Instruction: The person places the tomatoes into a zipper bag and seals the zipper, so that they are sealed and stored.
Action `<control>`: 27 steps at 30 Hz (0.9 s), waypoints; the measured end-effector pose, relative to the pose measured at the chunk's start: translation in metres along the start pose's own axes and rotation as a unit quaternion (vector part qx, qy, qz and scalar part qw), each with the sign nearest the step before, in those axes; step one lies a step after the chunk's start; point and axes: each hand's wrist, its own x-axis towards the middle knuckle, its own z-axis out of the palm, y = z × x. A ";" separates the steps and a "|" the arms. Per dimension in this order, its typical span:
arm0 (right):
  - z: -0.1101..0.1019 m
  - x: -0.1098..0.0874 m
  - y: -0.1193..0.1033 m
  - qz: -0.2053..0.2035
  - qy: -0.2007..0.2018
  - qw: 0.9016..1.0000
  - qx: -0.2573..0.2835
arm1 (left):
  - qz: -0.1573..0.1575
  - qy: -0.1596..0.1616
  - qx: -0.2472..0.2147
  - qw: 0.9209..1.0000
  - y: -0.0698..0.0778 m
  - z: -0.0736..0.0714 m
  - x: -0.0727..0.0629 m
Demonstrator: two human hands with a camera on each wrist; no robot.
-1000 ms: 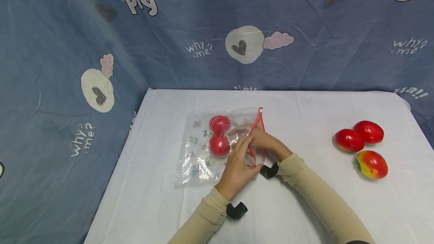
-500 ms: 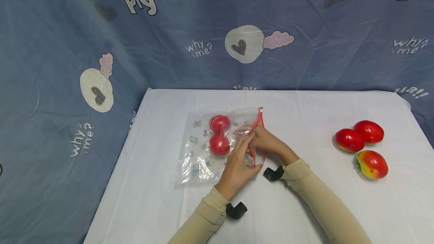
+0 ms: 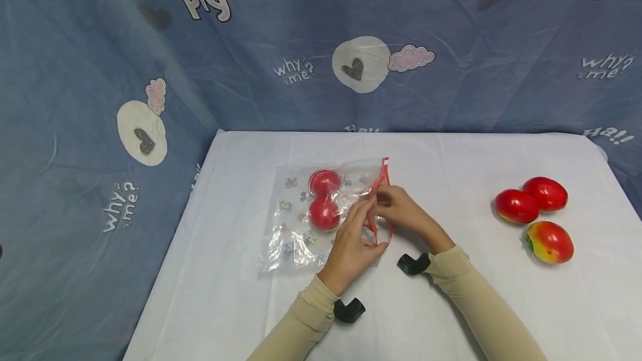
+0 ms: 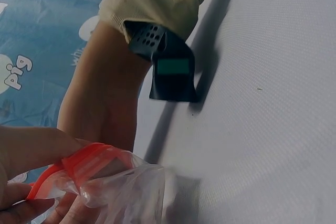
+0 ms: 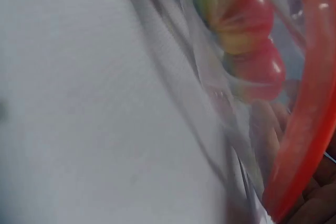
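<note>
The left hand (image 3: 351,247) firmly pinches the clear bag (image 3: 288,238) by its red rim (image 5: 315,98) at three o'clock, two fruits (image 3: 324,205) inside. The right hand (image 3: 407,213) bends its fingers at that mouth; I cannot tell their hold.

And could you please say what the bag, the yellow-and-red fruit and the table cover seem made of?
Bag: thin, clear plastic film, judging by its see-through, glossy wrinkles.
Yellow-and-red fruit: glossy, with bright highlights, perhaps moulded plastic, though real skin remains possible.
Table cover: probably matte fabric, given its fine texture and creases.
</note>
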 end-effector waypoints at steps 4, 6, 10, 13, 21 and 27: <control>-0.003 -0.005 0.000 -0.010 0.020 1.000 -0.004 | -0.004 -0.001 0.002 1.000 0.000 0.000 0.000; -0.005 -0.009 -0.001 -0.009 0.029 1.000 0.006 | -0.006 -0.003 0.001 1.000 0.000 0.000 0.000; -0.008 -0.017 -0.001 -0.006 0.046 0.998 0.036 | -0.008 -0.004 -0.001 1.000 0.000 -0.001 0.000; -0.012 -0.023 -0.002 -0.013 0.059 0.996 0.061 | -0.009 -0.004 -0.002 1.000 0.000 -0.001 0.000; -0.026 -0.040 0.000 -0.034 0.096 0.994 0.042 | -0.013 -0.004 -0.009 1.000 0.000 0.000 0.000; -0.040 -0.051 0.003 -0.014 0.130 0.991 0.002 | -0.013 -0.001 -0.019 1.000 -0.001 0.000 0.000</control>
